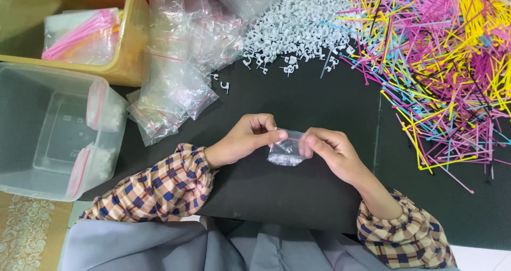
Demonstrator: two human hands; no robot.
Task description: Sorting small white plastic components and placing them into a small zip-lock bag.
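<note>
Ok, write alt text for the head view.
Both hands, left hand and right hand, pinch a small clear bag over a black mat. Beyond lie white cable clips, colourful cable ties, empty zip bags and a clear tub.

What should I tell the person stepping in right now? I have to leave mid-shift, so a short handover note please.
Left hand and right hand: both pinch the top edge of one small clear zip bag, held above the black mat; it holds a few white cable clips.
Supplies: white cable clip pile at the top centre, coloured cable ties at the right, empty zip bags at the left.
Done: filled bags lie in the clear tub and yellow bin.
Left: whether the held bag's zip is closed cannot be told; large piles remain.
</note>
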